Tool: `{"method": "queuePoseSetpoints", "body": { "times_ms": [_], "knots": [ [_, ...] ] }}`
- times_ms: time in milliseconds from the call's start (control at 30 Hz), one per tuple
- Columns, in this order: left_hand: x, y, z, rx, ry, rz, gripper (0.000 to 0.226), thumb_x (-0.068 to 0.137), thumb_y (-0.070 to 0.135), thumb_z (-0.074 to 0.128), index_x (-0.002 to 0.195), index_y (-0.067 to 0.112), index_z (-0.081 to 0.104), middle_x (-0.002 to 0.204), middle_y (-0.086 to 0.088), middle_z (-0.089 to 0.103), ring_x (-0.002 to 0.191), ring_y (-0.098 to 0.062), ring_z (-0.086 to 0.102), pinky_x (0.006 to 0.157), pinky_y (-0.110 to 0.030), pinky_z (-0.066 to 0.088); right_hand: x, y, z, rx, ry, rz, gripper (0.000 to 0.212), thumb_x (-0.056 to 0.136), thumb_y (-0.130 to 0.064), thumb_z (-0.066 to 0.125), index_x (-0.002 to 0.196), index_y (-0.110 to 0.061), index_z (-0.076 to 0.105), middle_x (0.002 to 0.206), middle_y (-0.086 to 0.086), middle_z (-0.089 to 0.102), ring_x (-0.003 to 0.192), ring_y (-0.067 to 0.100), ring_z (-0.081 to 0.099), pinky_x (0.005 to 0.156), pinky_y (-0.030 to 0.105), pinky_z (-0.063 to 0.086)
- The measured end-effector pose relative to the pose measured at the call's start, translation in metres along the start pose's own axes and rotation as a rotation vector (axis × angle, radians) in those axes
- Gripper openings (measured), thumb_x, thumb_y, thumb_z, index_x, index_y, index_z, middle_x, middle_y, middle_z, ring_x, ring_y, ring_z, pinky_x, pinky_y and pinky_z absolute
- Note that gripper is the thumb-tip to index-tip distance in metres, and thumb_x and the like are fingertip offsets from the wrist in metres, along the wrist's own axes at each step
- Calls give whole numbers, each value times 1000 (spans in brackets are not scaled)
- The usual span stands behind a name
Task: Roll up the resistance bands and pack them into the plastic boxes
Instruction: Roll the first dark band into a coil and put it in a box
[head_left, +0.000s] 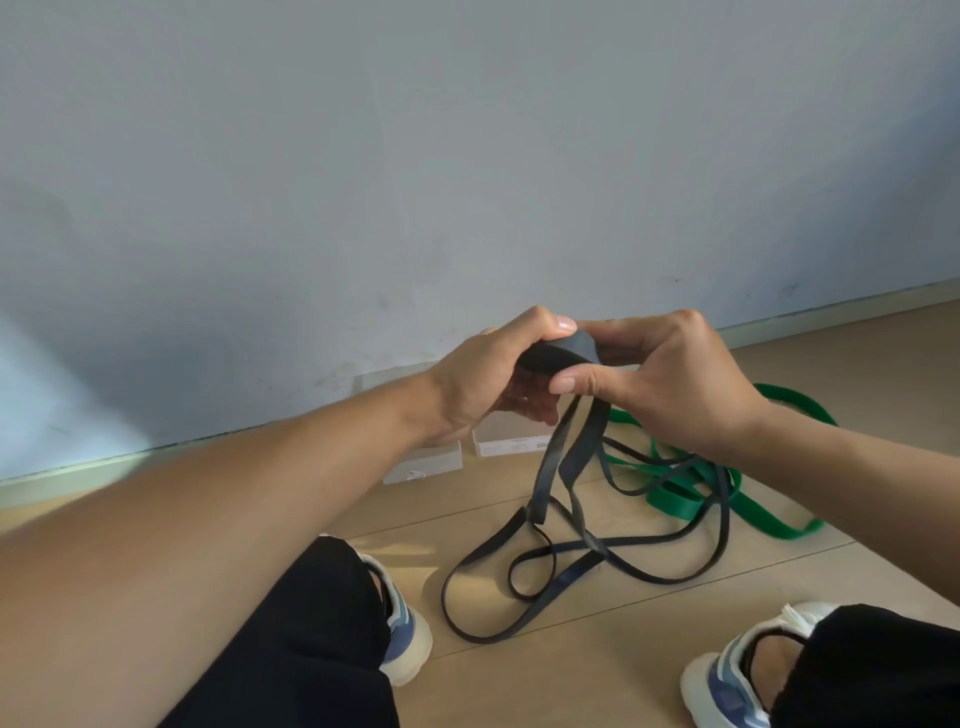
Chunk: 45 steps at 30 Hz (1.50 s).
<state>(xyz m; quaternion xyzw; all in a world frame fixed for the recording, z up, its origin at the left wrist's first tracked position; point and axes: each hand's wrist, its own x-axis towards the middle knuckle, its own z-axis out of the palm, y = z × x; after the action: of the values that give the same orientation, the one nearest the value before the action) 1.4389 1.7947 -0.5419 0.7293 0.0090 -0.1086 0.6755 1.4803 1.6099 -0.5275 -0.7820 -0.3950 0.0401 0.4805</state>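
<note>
Facing me is a plain grey-blue wall (467, 156), scuffed low down, ending in a pale skirting board (67, 480) where it meets the floor. Light wooden floorboards (597, 670) run under me, sunlit in patches. My legs in black trousers (311, 649) and my blue-and-white shoes (402, 623) frame the near floor. Two clear plastic boxes (511, 441) stand side by side against the wall, partly hidden behind my left forearm. A green resistance band (748, 499) lies in loose loops on the boards to the right. A black resistance band (561, 551) sprawls in tangled loops between my feet, its upper end rising to my hands as a small tight roll. My left hand (483, 379) grips that roll, and my right hand (670, 379) pinches it from the other side.
</note>
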Motion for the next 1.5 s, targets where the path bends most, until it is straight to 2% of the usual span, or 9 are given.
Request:
{"method": "queuePoseSetpoints", "body": {
  "times_ms": [233, 367, 533, 667, 767, 1000, 1200, 1333, 1500],
  "knots": [
    [-4, -2, 0, -62, -108, -74, 51, 89, 54, 47, 104, 7, 62, 77, -5, 60, 72, -21, 61, 82, -42, 50, -1, -2, -1, -68, 80, -3, 28, 75, -33, 84, 102, -33, 77, 84, -12, 79, 81, -5, 72, 75, 14, 57],
    [-8, 4, -2, 96, -44, -166, 65, 79, 70, 57, 110, 15, 72, 97, -2, 71, 90, -21, 70, 85, -39, 58, -1, 3, -4, -187, 66, 9, 19, 78, -34, 84, 97, -34, 81, 82, -12, 79, 66, 9, 72, 67, 33, 59],
    [-6, -1, 12, 331, 137, -23, 35, 75, 63, 75, 82, 28, 76, 72, 13, 69, 75, -12, 73, 74, -30, 60, -6, 6, 3, -301, 84, -94, 24, 83, -40, 77, 106, -34, 79, 88, -1, 79, 78, 10, 75, 68, 36, 60],
    [-4, 2, 10, 126, 39, -2, 43, 77, 50, 65, 92, 11, 76, 75, -6, 64, 72, -17, 67, 76, -35, 57, -3, -4, 3, -124, 63, -54, 36, 70, -46, 81, 104, -45, 69, 95, -26, 72, 92, -18, 64, 82, 5, 50],
    [-4, 6, 5, -144, -53, 12, 46, 83, 43, 61, 107, 5, 67, 84, -11, 59, 69, -19, 58, 71, -35, 51, -1, -9, 3, -69, 10, -27, 42, 73, -53, 73, 113, -49, 62, 92, -38, 65, 100, -21, 61, 86, 2, 45],
    [-9, 8, 1, -237, -181, -54, 54, 80, 46, 63, 116, 6, 61, 85, -9, 57, 76, -22, 61, 78, -36, 53, -3, -10, 3, -134, 86, 4, 34, 79, -46, 77, 111, -36, 76, 85, -21, 76, 83, -4, 71, 76, 20, 56],
    [-11, 7, -3, 185, 21, -111, 52, 76, 64, 67, 108, 23, 71, 98, 5, 73, 95, -17, 71, 93, -39, 58, -2, -7, -6, -400, 110, 24, 24, 81, -51, 75, 104, -45, 77, 79, -11, 77, 57, 5, 64, 61, 36, 56],
    [-8, 0, 10, 321, 108, -60, 55, 69, 66, 77, 96, 18, 76, 85, 0, 73, 79, -16, 74, 82, -34, 60, -6, -4, 3, -474, 154, -122, 31, 78, -51, 67, 92, -27, 81, 78, 4, 77, 70, 21, 73, 62, 40, 60],
    [-7, 3, 2, 24, -4, -15, 63, 77, 55, 66, 103, -2, 71, 80, -12, 61, 71, -18, 62, 75, -37, 56, -5, -6, 5, -268, 147, -92, 46, 75, -58, 73, 117, -39, 70, 96, -15, 77, 83, 5, 74, 75, 29, 59]
  ]
}}
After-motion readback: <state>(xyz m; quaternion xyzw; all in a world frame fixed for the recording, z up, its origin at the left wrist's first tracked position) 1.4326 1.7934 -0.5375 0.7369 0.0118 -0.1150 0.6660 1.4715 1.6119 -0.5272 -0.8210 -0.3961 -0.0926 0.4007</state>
